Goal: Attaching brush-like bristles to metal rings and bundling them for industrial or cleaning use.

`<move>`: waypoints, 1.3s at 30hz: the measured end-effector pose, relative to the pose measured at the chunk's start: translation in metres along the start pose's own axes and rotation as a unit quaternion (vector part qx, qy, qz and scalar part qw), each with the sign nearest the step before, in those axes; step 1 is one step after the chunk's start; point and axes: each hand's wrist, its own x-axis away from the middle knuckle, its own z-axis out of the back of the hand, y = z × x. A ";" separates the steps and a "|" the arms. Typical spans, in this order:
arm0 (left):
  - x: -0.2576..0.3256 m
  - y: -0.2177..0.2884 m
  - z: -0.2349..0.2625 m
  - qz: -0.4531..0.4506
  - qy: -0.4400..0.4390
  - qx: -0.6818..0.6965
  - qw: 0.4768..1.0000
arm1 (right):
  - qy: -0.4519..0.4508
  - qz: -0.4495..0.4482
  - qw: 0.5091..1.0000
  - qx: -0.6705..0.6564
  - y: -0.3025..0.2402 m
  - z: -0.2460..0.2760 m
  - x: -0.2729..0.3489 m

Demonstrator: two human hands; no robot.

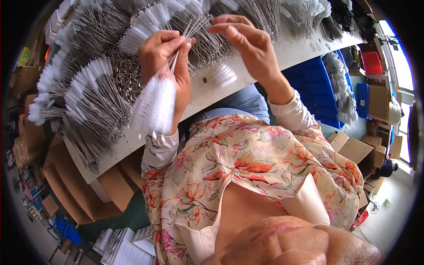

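Head view: we're looking down at a white counter [291, 51] carrying big fanned piles of wire-stem brushes [88, 101] w/ white bristle tips, plus a heap of metal rings [126, 73] between them. Our left hand [165, 57] is closing its grip round a bunch of brushes [154, 106], bristle ends hanging down toward us over the counter edge, wire stems sticking up past the fingers. Our right hand [247, 42] is pinching at the stem tips [194, 26] w/ thumb & forefinger, just above the left hand. To do it well, we're judging the bunch needs holding firm & the stems kept even, one picked at a time. Hard to tell: whether the right grip is actually holding a wire; stems are too thin. Far piles are cut off at the rim.
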 end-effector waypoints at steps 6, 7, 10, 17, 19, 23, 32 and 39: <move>0.046 0.011 -0.034 -0.048 -0.101 0.026 0.993 | 0.064 -0.258 0.808 -0.525 0.030 -0.012 0.027; 0.061 0.000 -0.040 -0.018 -0.118 0.048 0.992 | 0.024 -0.265 0.769 -0.581 0.042 0.001 0.029; 0.067 0.006 -0.021 -0.035 -0.143 -0.029 0.989 | -0.059 -0.269 0.914 -0.299 0.015 0.049 0.015; 0.095 0.006 -0.002 0.160 -0.250 0.005 0.955 | -0.349 0.036 0.554 0.755 0.035 0.088 0.067; 0.104 0.010 -0.007 0.179 -0.234 0.021 0.956 | -0.326 -0.074 0.728 0.599 0.048 0.066 0.076; 0.107 0.021 -0.005 0.210 -0.192 0.062 0.957 | -0.328 -0.288 0.884 0.169 0.015 0.023 0.063; 0.121 0.026 0.060 0.175 -0.147 -0.165 0.960 | -0.311 -0.197 0.788 0.494 0.012 0.067 0.058; 0.145 0.009 0.090 0.240 -0.148 -0.289 0.915 | -0.223 -0.105 0.932 0.266 0.034 0.015 0.069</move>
